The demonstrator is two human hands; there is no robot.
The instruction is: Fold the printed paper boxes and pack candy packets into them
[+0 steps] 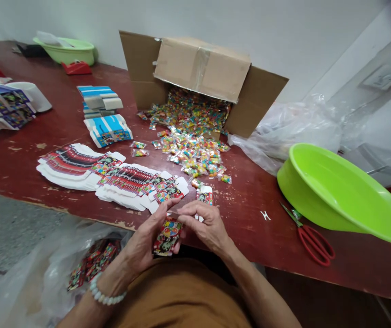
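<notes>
Your left hand (149, 239) clenches a printed carton (167, 237); your right hand (206, 224) sits just beside it, grip unclear; flat cartons (130, 187) lie just ahead.

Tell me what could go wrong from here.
The printed carton in the left hand, right beside the right hand, might crease or tear at its thin flaps if forced. The loose packets spilling from the cardboard box could get knocked in among the flat cartons. Those stacks sit close to the hands, so an elbow or sleeve might scatter them.
</notes>
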